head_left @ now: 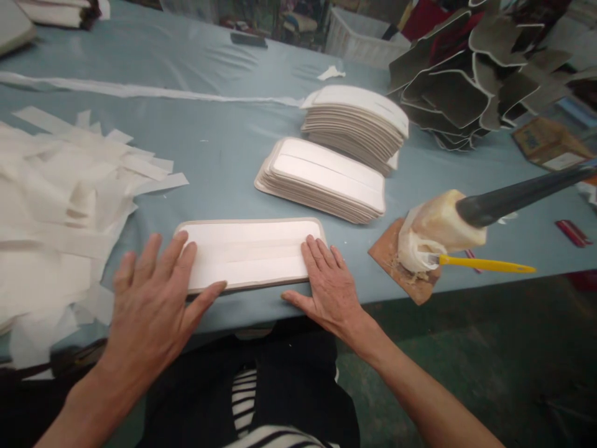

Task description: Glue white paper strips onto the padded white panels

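**While both palms lie flat, a white pad sits at the table's near edge**

As we look down, the left hand (149, 305) is spread wide. Its fingers rest on the left end of the white pad (247, 255) and its thumb lies along the near edge. Over on the other side, the right hand (326, 280) is also open and flat, fingertips on the pad's right end, thumb out on the blue table (224, 155). Neither hand is gripping anything; both simply press down.

The pad is long, with rounded corners and a beige border, and it lies flat between the two hands. Just beyond it is a fanned stack of pads (326, 177), and a second stack (359, 121) sits behind that. White paper strips (60, 199) are heaped to the left.

To the right, a cream-crusted pot (438, 230) stands on a brown board (387, 252). A dark handle (522, 193) sticks out of it, and a yellow-handled brush (485, 265) is beside it. Dark grey cut pieces (466, 81) pile up at the far right. Near them is a cardboard box (550, 143) with a pale label, but its writing is too small to read.
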`<state>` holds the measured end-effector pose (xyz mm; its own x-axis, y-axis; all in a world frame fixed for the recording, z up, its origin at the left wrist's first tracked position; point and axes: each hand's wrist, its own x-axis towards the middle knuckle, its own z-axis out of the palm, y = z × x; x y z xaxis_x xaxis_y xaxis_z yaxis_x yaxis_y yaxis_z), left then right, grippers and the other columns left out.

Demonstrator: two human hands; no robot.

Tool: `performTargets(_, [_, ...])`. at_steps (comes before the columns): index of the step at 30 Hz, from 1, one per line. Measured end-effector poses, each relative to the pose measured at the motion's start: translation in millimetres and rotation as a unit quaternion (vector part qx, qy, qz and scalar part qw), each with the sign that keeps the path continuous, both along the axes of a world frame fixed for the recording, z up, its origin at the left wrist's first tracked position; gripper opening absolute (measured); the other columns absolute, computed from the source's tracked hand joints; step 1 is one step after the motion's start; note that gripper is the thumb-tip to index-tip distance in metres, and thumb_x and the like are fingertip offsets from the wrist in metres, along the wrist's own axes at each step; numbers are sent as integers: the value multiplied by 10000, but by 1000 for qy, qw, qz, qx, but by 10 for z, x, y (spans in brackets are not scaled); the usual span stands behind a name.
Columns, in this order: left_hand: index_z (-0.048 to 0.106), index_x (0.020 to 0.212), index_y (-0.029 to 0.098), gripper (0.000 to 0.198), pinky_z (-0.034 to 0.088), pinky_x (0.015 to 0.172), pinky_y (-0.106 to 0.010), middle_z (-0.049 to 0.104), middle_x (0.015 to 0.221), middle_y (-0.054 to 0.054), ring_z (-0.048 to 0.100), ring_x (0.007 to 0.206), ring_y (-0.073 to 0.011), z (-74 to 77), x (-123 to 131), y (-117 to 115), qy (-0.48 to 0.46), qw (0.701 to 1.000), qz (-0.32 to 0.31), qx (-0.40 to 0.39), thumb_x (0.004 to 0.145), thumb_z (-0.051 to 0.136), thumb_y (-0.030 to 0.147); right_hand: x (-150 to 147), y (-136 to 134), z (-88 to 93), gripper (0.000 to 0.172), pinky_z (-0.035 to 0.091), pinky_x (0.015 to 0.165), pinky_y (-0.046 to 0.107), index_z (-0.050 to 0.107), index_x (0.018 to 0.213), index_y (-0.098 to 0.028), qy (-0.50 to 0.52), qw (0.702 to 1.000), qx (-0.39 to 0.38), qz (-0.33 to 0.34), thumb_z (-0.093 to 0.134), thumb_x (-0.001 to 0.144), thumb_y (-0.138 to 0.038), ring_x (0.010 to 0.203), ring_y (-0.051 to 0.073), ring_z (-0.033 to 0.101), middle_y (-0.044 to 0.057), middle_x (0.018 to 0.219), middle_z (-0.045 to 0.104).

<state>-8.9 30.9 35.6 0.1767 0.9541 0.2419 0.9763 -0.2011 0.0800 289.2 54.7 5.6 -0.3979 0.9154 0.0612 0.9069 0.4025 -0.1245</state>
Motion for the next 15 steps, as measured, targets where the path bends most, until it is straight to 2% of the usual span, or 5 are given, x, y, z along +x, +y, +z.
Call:
performTargets(4, [459, 1600, 42, 872, 354, 1302, -575, 422, 1715, -212, 365, 1618, -411, -87, 628, 115, 19, 992, -129, -3, 1047, 307, 700, 6, -2, 19, 945, 229, 1330, 590, 406, 1657, 2, -11, 1000, -7, 3, 490, 1039, -707, 1627, 399, 332, 238, 1756, 314])
performTargets(7, [480, 1593, 45, 902, 405, 1287, -554, 422, 1714, -202, 408, 1599, -399, -198, 876, 164, 22, 987, -155, -42, 1019, 367, 732, 7, -3, 33, 820, 244, 1320, 587, 421, 1655, -16, -14, 1000, -6, 0, 433, 1090, -610, 1623, 386, 346, 223, 1752, 332])
performTargets(10, [430, 1608, -2, 932, 407, 1281, -577, 391, 1720, -232, 408, 1596, -412, -255, 694, 116, 36, 989, -132, -49, 1030, 324, 721, 7, -4, 40, 804, 246, 1316, 587, 424, 1655, -20, -12, 1000, -5, 2, 423, 1095, -597, 1617, 388, 355, 219, 1753, 335])
performTargets(13, [392, 1612, -41, 946, 411, 1259, -602, 375, 1718, -266, 414, 1586, -436, -264, 268, 0, 54, 994, -96, -23, 1050, 199, 696, 11, -10, 29, 824, 241, 1316, 592, 414, 1659, -23, -12, 1000, -4, 0, 437, 1085, -613, 1618, 391, 350, 225, 1754, 335])
performTargets(15, [349, 1625, -53, 925, 389, 1256, -633, 362, 1716, -292, 397, 1589, -461, -268, 23, -70, 50, 996, -71, -19, 1061, 188, 662, 14, -18, 7, 832, 226, 1322, 589, 397, 1671, -37, -12, 1000, -1, -2, 449, 1079, -620, 1628, 384, 331, 219, 1758, 332])
